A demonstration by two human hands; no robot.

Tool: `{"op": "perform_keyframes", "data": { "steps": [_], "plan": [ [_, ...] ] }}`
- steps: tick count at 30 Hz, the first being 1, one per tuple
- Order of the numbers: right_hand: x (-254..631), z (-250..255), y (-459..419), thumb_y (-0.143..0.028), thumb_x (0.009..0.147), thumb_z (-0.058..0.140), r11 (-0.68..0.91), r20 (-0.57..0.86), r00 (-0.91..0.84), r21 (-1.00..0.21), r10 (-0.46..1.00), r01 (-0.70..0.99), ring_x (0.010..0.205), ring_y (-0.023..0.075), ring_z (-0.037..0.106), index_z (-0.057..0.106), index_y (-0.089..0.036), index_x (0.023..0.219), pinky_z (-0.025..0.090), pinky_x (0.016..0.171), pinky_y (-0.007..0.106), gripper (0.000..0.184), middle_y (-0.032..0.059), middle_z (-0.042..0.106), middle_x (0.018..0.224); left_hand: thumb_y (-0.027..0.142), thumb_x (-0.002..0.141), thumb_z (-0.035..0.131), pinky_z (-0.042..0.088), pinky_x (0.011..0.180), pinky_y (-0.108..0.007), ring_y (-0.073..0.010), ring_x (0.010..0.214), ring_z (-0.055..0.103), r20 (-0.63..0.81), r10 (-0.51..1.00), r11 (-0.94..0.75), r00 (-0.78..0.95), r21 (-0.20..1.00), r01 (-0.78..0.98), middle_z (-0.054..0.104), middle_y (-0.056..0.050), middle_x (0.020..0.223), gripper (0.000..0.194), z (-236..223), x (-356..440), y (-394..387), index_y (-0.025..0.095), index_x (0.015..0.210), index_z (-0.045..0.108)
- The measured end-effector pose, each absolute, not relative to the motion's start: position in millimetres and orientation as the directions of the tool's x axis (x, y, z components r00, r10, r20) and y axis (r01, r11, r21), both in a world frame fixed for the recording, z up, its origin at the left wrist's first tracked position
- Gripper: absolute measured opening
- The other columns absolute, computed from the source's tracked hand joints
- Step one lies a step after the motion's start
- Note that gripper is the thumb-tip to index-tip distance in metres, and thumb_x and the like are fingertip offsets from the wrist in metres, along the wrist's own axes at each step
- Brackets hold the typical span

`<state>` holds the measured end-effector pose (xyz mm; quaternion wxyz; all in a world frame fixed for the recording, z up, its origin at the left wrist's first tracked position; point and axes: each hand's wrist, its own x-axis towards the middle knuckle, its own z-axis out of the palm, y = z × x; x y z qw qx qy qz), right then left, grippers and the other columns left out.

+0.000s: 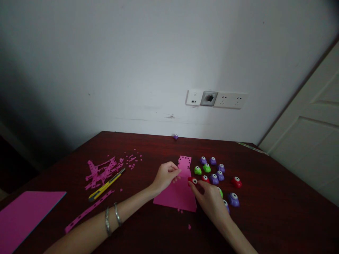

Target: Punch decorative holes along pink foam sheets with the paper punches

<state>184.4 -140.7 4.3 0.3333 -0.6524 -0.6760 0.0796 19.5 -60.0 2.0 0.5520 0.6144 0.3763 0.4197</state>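
A pink sheet of paper (176,195) lies in front of me, with a narrower strip (184,162) of punched holes at its far end. My left hand (166,176) is over the sheet's left side, thumb and fingers pinched together; what is between them, if anything, is too small to make out. Between the fingers of my right hand (209,195) is a small red craft punch (192,180), held above the sheet's right edge. Beside that hand stand several more punches: green (206,168), purple (234,199) and red (236,182). A few pink cut-outs (180,211) lie near the sheet's front edge.
To the left are a yellow utility knife (107,185), pink paper scraps (102,172), punched bits (131,159) and a holed strip (88,211). A stack of pink paper (29,215) lies at the near left. One purple punch (175,136) sits against the wall.
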Motion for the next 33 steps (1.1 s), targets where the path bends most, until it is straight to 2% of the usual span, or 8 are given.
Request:
{"op": "perform_keyframes", "data": {
  "steps": [19, 28, 33],
  "plan": [
    [184, 7, -141, -0.045, 0.084, 0.047, 0.094, 0.343, 0.102, -0.509, 0.934, 0.856, 0.047, 0.014, 0.055, 0.054, -0.02, 0.057, 0.031, 0.049, 0.024, 0.038, 0.0013, 0.059, 0.052, 0.032, 0.075, 0.059, 0.042, 0.048, -0.022, -0.0088, 0.046, 0.053, 0.118, 0.925, -0.129, 0.361, 0.992, 0.006, 0.061, -0.001, 0.059, 0.02, 2, 21, -64, 0.014, 0.074, 0.053],
    [187, 2, -138, -0.046, 0.084, 0.046, 0.091, 0.358, 0.101, -0.483, 0.928, 0.871, 0.05, 0.0161, 0.057, 0.058, -0.02, 0.061, 0.03, 0.05, 0.024, 0.037, 0.0017, 0.061, 0.053, 0.031, 0.077, 0.058, 0.041, 0.049, -0.021, -0.0085, 0.048, 0.052, 0.21, 0.896, -0.227, 0.391, 0.974, -0.002, 0.06, 0.001, 0.059, 0.017, 5, 22, -69, 0.015, 0.074, 0.051],
    [185, 3, -140, -0.045, 0.085, 0.046, 0.112, 0.353, 0.08, -0.489, 0.932, 0.865, 0.049, 0.0149, 0.055, 0.055, -0.02, 0.06, 0.03, 0.049, 0.024, 0.036, 0.001, 0.06, 0.053, 0.032, 0.078, 0.057, 0.041, 0.049, -0.021, -0.0085, 0.049, 0.052, 0.201, 0.895, -0.227, 0.397, 0.974, 0.018, 0.059, 0.002, 0.059, 0.018, 3, 24, -73, 0.015, 0.074, 0.05]
  ]
}}
